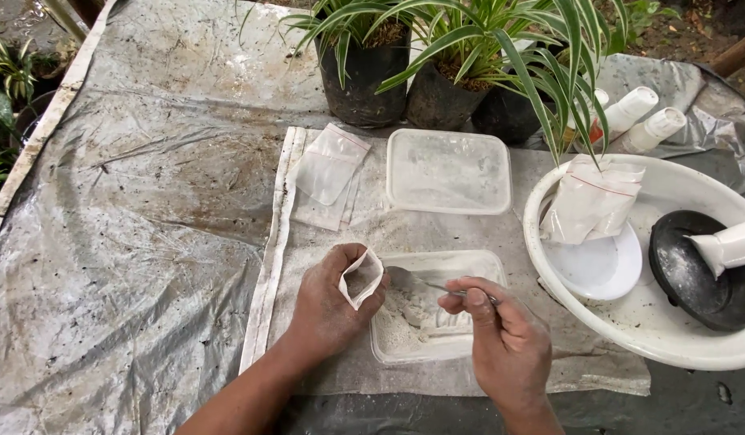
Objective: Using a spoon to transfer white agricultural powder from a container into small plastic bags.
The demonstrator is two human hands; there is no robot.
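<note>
My left hand (328,310) pinches a small clear zip bag (361,278) and holds its mouth open, just left of a shallow plastic tray (469,262) of white powder. My right hand (505,342) grips a metal spoon (421,282) by the handle. The spoon's bowl points left, close to the bag's mouth and above the powder. Both hands are dusted white.
Empty zip bags (328,165) and a clear lid (447,171) lie beyond the tray on a pale cloth (280,209). A white basin (670,338) at right holds a filled bag (590,201), a white dish (598,266) and a black bowl (699,274). Potted plants (364,72) stand behind.
</note>
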